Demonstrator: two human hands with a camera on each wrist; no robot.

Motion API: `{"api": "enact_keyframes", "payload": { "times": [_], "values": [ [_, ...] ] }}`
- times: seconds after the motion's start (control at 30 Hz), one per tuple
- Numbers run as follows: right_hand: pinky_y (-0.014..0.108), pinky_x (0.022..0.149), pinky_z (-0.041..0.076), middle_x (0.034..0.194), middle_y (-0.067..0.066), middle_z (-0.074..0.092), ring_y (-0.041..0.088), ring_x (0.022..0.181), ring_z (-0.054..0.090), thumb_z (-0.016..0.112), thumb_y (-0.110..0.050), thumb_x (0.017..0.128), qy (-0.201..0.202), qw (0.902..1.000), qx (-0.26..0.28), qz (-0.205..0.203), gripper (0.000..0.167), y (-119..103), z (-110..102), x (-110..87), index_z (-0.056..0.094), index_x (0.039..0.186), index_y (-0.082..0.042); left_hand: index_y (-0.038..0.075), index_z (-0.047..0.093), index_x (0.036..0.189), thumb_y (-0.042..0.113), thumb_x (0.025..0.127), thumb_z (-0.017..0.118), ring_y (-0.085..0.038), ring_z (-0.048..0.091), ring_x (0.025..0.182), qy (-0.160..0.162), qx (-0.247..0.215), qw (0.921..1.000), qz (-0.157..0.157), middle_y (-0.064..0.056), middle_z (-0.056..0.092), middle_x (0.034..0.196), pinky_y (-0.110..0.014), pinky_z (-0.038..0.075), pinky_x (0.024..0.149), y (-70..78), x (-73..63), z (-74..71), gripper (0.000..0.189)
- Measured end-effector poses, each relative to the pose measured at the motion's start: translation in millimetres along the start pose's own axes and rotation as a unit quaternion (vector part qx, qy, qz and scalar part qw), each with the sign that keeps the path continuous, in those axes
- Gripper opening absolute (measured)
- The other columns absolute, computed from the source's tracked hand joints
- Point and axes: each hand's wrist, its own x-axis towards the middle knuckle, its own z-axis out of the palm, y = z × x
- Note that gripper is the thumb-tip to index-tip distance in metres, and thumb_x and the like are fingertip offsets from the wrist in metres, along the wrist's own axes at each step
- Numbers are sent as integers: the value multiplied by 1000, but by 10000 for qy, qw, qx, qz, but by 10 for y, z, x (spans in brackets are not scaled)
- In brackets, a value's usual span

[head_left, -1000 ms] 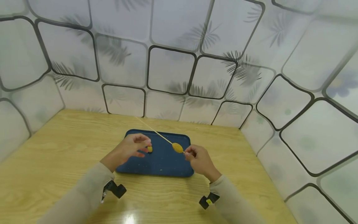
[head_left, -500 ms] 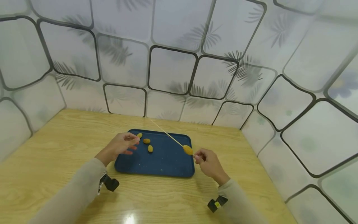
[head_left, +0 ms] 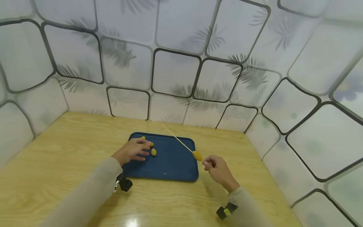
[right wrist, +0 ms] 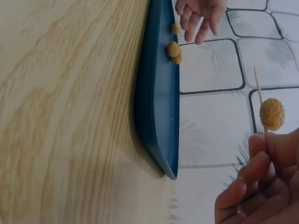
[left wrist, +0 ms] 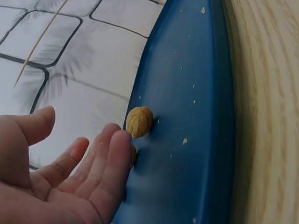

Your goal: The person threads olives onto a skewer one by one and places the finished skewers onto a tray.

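My right hand [head_left: 219, 171] pinches a thin bamboo skewer [head_left: 177, 138] near one end, between thumb and fingertips. One wrinkled golden dried fruit [right wrist: 272, 114] is threaded on the skewer just beyond the fingers, with the long bare part slanting up and left in the head view. Over the left part of a dark blue tray [head_left: 173, 165] is my left hand [head_left: 131, 152], fingers spread and holding nothing. Beside its fingertips lie three loose fruits of the same kind: one in front [head_left: 153, 152], one partly behind the fingers [head_left: 151, 144], and one farther back [head_left: 143, 138].
The tray lies on a light wooden table [head_left: 158, 201], with small pale crumbs [left wrist: 185, 141] on its surface. A patterned wall [head_left: 175, 75] rises behind the table and along its right side.
My right hand has moved right with the skewer and fruit, to just past the tray's right edge. My left hand drew back left, uncovering the loose fruits, then came right again toward them.
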Motion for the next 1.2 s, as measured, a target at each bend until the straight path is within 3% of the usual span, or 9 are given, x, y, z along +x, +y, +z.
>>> {"api": "enact_keyframes", "payload": {
  "times": [0.13,0.27,0.4,0.5,0.73,0.9,1.03,1.13,1.2],
  "values": [
    [25,51,42,71,4,57,25,66,55,56,1,96,-38,10000,42,73,11,27,-13,1,65,92,3,-4,49,133,22,100,58,-34,61,101,381,588,9975,-32,-25,53,125,-38,58,72,33,72,107,43],
    [24,51,42,71,5,57,22,65,54,55,0,97,-108,9998,147,104,11,26,-21,-18,64,94,6,-3,52,132,22,98,62,-26,62,86,708,1588,9847,-87,-24,52,123,-31,57,62,76,130,230,43],
    [24,52,42,72,5,57,17,64,51,55,-1,97,-182,9996,176,133,11,15,-23,-34,64,95,6,-3,55,131,22,95,65,-21,64,70,821,2687,9596,-122,-25,55,126,-29,55,55,88,160,335,45],
    [24,52,42,73,5,57,17,63,51,55,-2,98,-213,9996,143,154,12,29,-19,-37,64,96,5,-3,60,125,22,92,70,-20,63,66,895,3271,9407,-93,-22,62,117,-29,54,55,86,170,378,43],
    [24,51,42,73,6,58,19,63,52,55,-3,99,-228,9995,106,200,12,104,10,-26,64,96,4,1,65,102,18,87,74,-23,59,73,968,3850,9177,175,-10,63,93,-37,51,67,90,180,395,24],
    [24,52,42,73,6,58,19,64,53,55,-2,98,-261,9995,151,127,12,88,9,-44,64,96,5,4,63,95,15,85,76,-25,57,79,926,4222,9008,420,-9,61,92,-41,50,73,71,183,387,19],
    [24,51,42,73,7,58,17,62,51,55,-2,98,-319,9992,221,59,12,52,-1,-65,64,96,7,3,63,103,13,85,77,-27,60,88,859,4113,9058,546,-10,63,99,-43,51,79,48,199,369,25],
    [23,51,42,72,6,58,16,62,51,55,-1,98,-327,9991,253,36,12,50,0,-68,64,96,7,3,64,107,12,84,77,-28,61,94,960,3668,9227,697,-11,64,102,-44,51,82,42,203,337,28],
    [23,51,41,72,6,57,16,62,50,55,-1,97,-311,9991,268,46,12,59,4,-70,64,96,7,1,64,110,9,85,75,-28,63,91,1005,3116,9413,818,-13,64,103,-42,53,79,40,194,303,29]
  ]
}}
